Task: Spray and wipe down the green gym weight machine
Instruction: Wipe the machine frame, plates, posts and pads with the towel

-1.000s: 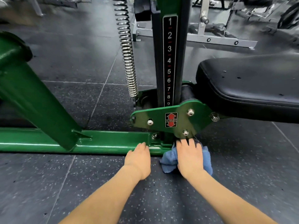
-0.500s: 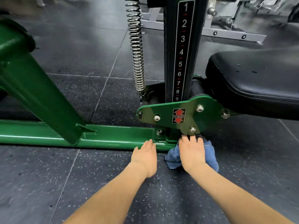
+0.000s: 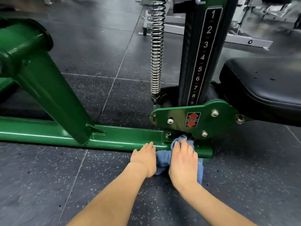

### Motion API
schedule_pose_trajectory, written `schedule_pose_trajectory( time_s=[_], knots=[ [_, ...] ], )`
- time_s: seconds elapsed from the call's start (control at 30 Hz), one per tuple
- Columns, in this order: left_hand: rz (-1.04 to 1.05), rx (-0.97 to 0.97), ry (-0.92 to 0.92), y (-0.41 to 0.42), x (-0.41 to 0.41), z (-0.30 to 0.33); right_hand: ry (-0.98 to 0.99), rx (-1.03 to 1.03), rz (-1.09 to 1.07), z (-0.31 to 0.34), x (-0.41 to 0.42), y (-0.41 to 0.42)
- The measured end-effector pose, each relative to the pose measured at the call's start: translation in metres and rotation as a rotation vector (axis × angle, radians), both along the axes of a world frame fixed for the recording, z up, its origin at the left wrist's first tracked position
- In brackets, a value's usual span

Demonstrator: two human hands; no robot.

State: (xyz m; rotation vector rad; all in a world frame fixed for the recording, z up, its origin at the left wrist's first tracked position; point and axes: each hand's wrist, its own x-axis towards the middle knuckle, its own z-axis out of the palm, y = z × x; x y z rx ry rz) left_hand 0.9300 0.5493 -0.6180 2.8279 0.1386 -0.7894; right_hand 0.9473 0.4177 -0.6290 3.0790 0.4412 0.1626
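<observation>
The green gym weight machine has a low base bar [image 3: 48,134] lying along the floor, a slanted post [image 3: 53,88] and a green bracket plate [image 3: 175,118] with a red arrow sticker. A blue cloth [image 3: 163,158] lies bunched over the end of the base bar, under the bracket. My right hand [image 3: 183,158] presses flat on the cloth, fingers pointing at the bracket. My left hand [image 3: 144,156] rests flat beside it, fingertips on the bar's near edge. No spray bottle is in view.
A numbered black upright [image 3: 202,56] and a steel coil spring [image 3: 157,51] rise above the bracket. A black padded seat [image 3: 263,85] overhangs at right. A grey frame of another machine [image 3: 236,40] stands behind. Dark speckled rubber tiles [image 3: 48,185] cover the floor.
My right hand has pushed the cloth forward and up onto the end of the base bar under the bracket. My left hand has stayed at the bar's edge. The camera has moved closer.
</observation>
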Motion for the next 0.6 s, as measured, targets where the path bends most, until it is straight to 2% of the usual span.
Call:
schedule_pose_trajectory(
  time_s=[0.17, 0.33, 0.6],
  knots=[
    [0.02, 0.01, -0.08, 0.003, -0.003, -0.009, 0.123, -0.069, 0.058, -0.016, -0.015, 0.01],
    [0.085, 0.012, -0.152, 0.004, -0.007, -0.014, 0.134, -0.13, 0.012, -0.012, 0.001, 0.045],
    [0.171, -0.104, -0.075, 0.026, -0.017, -0.011, 0.189, -0.14, 0.05, -0.01, -0.018, 0.043]
  ],
)
